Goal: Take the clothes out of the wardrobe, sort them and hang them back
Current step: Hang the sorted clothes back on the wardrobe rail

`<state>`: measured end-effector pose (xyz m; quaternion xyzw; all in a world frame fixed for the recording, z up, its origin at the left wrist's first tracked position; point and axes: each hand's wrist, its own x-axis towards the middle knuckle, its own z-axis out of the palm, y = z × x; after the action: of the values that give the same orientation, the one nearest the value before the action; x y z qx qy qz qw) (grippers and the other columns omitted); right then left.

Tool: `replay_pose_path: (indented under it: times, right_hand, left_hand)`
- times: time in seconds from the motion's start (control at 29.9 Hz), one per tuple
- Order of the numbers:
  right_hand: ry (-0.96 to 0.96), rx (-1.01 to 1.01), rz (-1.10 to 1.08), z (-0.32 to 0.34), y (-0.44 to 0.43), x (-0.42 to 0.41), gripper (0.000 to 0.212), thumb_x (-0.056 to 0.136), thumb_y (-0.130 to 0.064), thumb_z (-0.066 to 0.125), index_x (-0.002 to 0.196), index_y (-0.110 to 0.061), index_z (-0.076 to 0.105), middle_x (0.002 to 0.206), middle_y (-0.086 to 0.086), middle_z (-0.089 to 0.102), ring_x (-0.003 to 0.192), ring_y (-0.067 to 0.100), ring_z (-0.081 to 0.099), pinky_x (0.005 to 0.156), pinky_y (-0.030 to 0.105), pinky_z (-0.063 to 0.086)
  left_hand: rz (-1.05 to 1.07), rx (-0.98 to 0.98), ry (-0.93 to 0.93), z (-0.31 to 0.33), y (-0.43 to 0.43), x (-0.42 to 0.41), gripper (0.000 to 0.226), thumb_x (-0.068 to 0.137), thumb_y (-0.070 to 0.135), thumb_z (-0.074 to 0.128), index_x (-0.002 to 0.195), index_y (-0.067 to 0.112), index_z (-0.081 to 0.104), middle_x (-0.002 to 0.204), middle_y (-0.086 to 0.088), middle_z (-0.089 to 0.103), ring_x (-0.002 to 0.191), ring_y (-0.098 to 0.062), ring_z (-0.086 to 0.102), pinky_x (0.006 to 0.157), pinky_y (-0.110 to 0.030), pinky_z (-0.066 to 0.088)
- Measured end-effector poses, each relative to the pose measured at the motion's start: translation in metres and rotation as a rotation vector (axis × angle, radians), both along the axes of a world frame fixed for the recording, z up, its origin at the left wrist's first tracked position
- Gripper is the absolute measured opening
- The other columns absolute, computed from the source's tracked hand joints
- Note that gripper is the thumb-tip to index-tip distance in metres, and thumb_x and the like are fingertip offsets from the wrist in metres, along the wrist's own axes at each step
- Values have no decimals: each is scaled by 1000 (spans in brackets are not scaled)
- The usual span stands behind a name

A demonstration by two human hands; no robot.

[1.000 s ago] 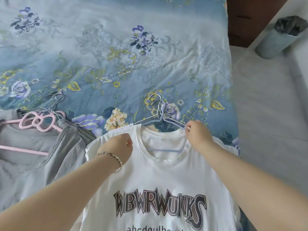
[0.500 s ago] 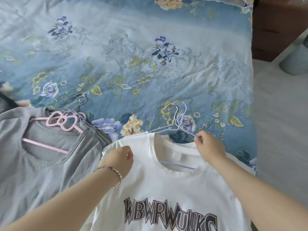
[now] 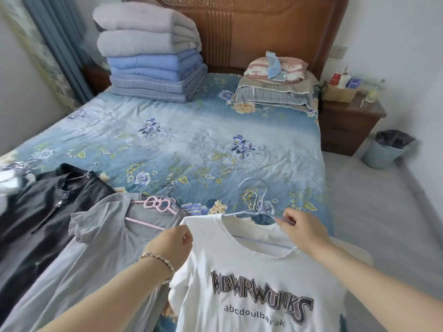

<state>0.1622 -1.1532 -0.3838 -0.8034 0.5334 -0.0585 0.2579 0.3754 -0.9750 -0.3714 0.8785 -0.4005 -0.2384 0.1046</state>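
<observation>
The white tee [image 3: 251, 271] lies at the near edge of the bed [image 3: 191, 140] on a blue hanger [image 3: 257, 200]. The left hand [image 3: 171, 243] has its fingers curled, pinching the tee's shoulder. The right hand [image 3: 304, 230] pinches the blue hanger's arm at the other shoulder, with the collar between them. A grey top [image 3: 96, 236] on a pink hanger [image 3: 155, 204] lies just beside the tee.

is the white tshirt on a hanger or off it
On it: the bar of the light blue hanger shows inside the neck of the white T-shirt, hook above the collar.
</observation>
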Motion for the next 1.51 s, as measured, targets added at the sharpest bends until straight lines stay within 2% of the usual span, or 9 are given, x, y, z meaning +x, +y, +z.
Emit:
replay_pose_path:
  times: [0.23, 0.44, 0.54, 0.64, 0.77, 0.94, 1.11, 1.34, 1.51]
  right_hand:
    - [-30, -28, 189, 137, 124, 18, 46, 90, -45, 53, 58, -17, 34, 56, -3, 41, 64, 20, 43, 53, 28, 27]
    - [-122, -46, 441, 263, 204, 47, 51, 91, -41, 54, 53, -16, 31, 51, -2, 35, 51, 15, 36, 51, 30, 24]
    - [-177, 74, 619, 320, 241, 66, 49, 91, -33, 57, 54, -17, 30, 49, -1, 30, 45, 15, 30, 44, 25, 23]
    - [-227, 290, 766, 357, 278, 85, 41, 90, -16, 57, 57, -15, 33, 49, 2, 30, 39, 14, 27, 37, 18, 22]
    - [-260, 429, 1010, 376, 337, 100, 43, 88, -6, 55, 53, -16, 33, 37, -4, 31, 28, 8, 25, 35, 16, 22]
    - [-276, 461, 1267, 378, 419, 101, 30, 85, -4, 58, 61, -12, 41, 51, 4, 32, 38, 15, 29, 41, 22, 26]
    - [-241, 449, 1572, 385, 516, 84, 19, 82, -5, 59, 68, -11, 49, 56, 7, 42, 47, 18, 40, 56, 30, 37]
    - [-260, 434, 1954, 408, 644, 47, 24, 82, -9, 68, 70, -14, 48, 65, 1, 48, 51, 12, 46, 45, 15, 41]
    - [-291, 454, 2108, 417, 733, 13, 22, 80, -14, 71, 72, -15, 51, 64, 2, 54, 49, 13, 46, 47, 19, 40]
  left_hand:
    - [45, -31, -103, 96, 135, 6, 15, 90, 17, 44, 79, 24, 51, 99, -2, 68, 96, -23, 61, 83, -27, 48]
    - [266, -128, -149, 164, 236, 10, 19, 93, 16, 45, 89, 13, 64, 98, -6, 68, 90, -25, 62, 80, -29, 47]
    - [441, -209, -78, 188, 289, 13, 27, 93, 13, 43, 69, 15, 54, 89, -11, 67, 90, -31, 63, 77, -36, 51]
    - [607, -236, -168, 215, 346, 7, 30, 92, 13, 46, 63, 22, 47, 82, -9, 64, 79, -28, 61, 65, -27, 43]
    - [893, -241, -304, 249, 421, -26, 18, 89, 16, 47, 74, 23, 56, 95, -7, 69, 89, -25, 63, 77, -28, 48]
    - [1194, -166, -385, 274, 506, -96, 20, 91, 17, 45, 95, 13, 64, 100, -6, 67, 92, -23, 61, 74, -26, 45]
    - [1478, -83, -381, 286, 592, -198, 15, 88, 14, 45, 88, 16, 60, 99, -9, 67, 94, -26, 62, 76, -28, 46]
    - [1810, 43, -467, 305, 695, -319, 25, 90, 18, 44, 101, 11, 65, 108, -11, 67, 101, -27, 61, 83, -30, 48]
    - [2075, 52, -503, 317, 753, -391, 26, 90, 14, 44, 107, 14, 64, 115, -6, 64, 106, -25, 59, 85, -27, 46]
